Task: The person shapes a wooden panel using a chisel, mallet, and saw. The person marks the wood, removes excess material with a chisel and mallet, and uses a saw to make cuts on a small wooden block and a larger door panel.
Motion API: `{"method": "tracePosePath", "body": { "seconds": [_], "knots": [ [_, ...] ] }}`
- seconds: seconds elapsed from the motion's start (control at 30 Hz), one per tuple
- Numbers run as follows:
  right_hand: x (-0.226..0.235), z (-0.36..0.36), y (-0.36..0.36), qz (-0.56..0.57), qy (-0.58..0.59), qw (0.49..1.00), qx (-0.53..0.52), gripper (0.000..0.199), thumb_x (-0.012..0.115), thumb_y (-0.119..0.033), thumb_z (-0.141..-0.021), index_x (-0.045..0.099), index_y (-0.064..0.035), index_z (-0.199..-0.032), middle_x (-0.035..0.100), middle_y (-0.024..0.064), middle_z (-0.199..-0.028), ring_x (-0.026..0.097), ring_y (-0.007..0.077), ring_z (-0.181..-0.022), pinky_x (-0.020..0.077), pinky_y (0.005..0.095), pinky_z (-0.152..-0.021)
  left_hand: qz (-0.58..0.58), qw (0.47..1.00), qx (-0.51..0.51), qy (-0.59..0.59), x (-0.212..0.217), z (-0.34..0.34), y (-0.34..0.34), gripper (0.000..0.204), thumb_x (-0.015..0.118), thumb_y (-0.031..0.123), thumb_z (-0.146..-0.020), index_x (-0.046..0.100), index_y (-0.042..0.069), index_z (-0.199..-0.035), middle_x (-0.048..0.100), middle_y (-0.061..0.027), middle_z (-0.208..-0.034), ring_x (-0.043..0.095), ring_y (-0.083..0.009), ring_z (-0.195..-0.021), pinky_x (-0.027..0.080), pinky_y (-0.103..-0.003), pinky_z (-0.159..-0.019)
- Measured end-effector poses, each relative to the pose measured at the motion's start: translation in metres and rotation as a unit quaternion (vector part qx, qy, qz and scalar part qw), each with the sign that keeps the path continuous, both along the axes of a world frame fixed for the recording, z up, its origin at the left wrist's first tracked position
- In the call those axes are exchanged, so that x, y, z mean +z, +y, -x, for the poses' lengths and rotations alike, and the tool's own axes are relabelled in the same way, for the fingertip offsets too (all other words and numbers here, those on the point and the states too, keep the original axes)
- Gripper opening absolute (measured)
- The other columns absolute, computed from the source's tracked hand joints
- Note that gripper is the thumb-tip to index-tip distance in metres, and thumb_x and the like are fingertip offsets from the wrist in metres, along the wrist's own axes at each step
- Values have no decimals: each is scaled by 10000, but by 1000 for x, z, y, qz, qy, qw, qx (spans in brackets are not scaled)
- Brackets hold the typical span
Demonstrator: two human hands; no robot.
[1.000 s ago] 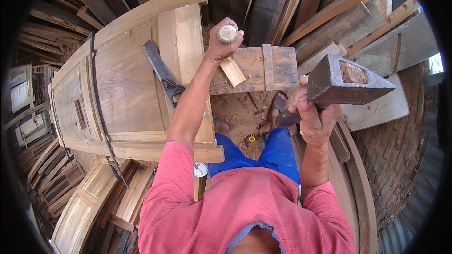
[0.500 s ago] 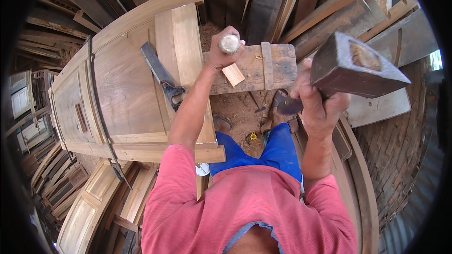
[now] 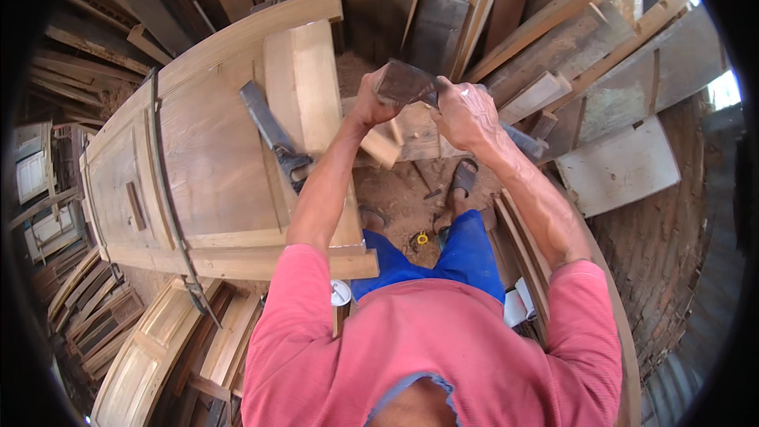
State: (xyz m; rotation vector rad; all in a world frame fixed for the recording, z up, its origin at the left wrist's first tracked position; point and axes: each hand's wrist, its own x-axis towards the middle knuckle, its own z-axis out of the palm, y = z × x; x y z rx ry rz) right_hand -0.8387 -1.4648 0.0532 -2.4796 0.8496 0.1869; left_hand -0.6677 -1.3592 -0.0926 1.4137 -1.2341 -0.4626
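Observation:
My left hand [image 3: 375, 101] is closed above the workbench [image 3: 424, 133], beside the near corner of a large wooden door. Its grip is on an upright chisel, whose round-ended handle showed earlier and is now covered by the hammer head. Wrapped round the handle of the hammer [image 3: 406, 84] is my right hand [image 3: 468, 116]; the dark wedge-shaped head lies right over my left fist, and the handle runs out to the right. A pale wood piece [image 3: 383, 149] sticks out of the bench's near edge below my left hand. The chisel's blade is hidden.
The panelled door [image 3: 213, 150] lies to the left, with a long bar clamp [image 3: 164, 166] across it and a handsaw [image 3: 271, 130] on top. Boards [image 3: 545, 39] lean at the back right. A yellow ring-shaped item [image 3: 422, 238] lies on the floor between my feet.
The hammer has swung from raised at the right, inward and down to my left fist. My left hand stays nearly in place, and the wood piece below shows at a slightly different angle.

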Motion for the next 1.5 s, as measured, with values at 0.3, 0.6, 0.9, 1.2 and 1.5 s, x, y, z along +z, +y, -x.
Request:
{"method": "tracePosePath", "body": {
  "seconds": [0.3,0.6,0.9,1.2,1.5],
  "knots": [
    [-36,27,-1,-234,-196,929,-209,415,654,-243,-770,630,78,-1032,695,227,-839,706,339,-843,527,407,-792,-64,996,29,59,24,-12,8,177,714,39,-805,537,44,-814,514,-24,-742,517,-96,-701,452,-256,-664],
    [-184,66,10,-67,57,983,-159,475,651,-286,-828,569,22,-1180,679,273,-978,661,445,-920,520,501,-789,-26,991,119,-63,121,13,65,222,773,69,-800,592,58,-928,612,-63,-770,572,-175,-669,489,-294,-642],
    [-180,85,29,53,19,993,-103,395,648,-272,-861,581,-33,-1168,596,237,-1173,587,460,-1033,487,537,-846,-348,915,175,-107,152,14,165,230,746,99,-830,643,59,-1032,693,-116,-866,701,-251,-807,527,-332,-729],
    [-211,111,141,-242,189,951,27,303,550,-253,-889,704,-62,-1068,676,244,-1099,650,417,-1047,520,486,-917,-624,747,218,-68,100,33,252,438,748,173,-770,642,118,-1192,694,-242,-985,648,-447,-976,515,-493,-817],
    [-436,116,214,-179,286,930,149,515,599,-219,-812,547,-108,-1312,666,228,-1163,637,356,-1125,535,490,-874,-779,584,227,-40,44,19,350,978,806,271,-786,226,86,-1551,678,-294,-1005,651,-455,-968,517,-491,-803]
  ]
}}
